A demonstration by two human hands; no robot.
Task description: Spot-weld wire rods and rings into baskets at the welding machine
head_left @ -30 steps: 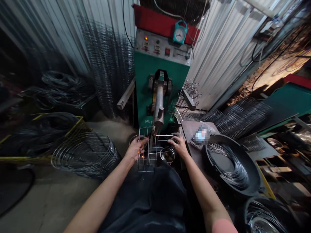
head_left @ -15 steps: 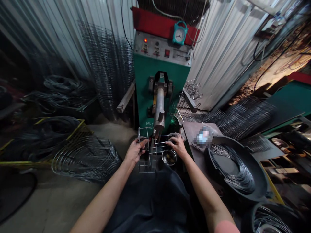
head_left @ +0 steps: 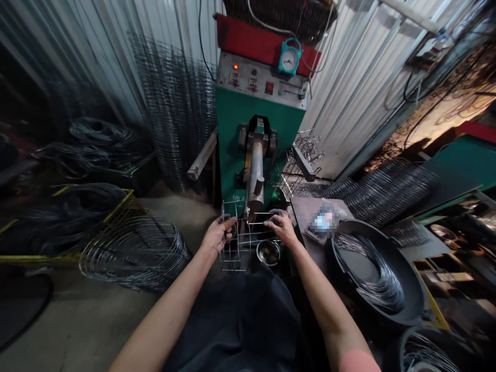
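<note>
My left hand (head_left: 218, 233) is closed on the left side of a small wire rack (head_left: 234, 253), thumb lying across its upper bars. On the right, my right hand (head_left: 282, 227) pinches the end of a thin bent wire (head_left: 259, 223) that runs level toward the rack. The rack and the wire meet right under the tip of the spot welder's electrode arm (head_left: 255, 175), which juts from a green machine (head_left: 232, 124). What lies below the contact point is dark and partly hidden. Beneath the wire sits a round metal bowl (head_left: 268, 253) with small pieces inside.
At left stand a bundle of wire hoops (head_left: 135, 253) and a yellow crate (head_left: 132, 199) of wire rings. Metal bars stick out on both sides of the machine. To the right are a small table (head_left: 304, 206) and a black basin (head_left: 416, 289) holding wire rings.
The wire near my right hand now sits slightly higher, and the rack's lower end has risen a little. Both hands keep their holds. The view has shifted slightly.
</note>
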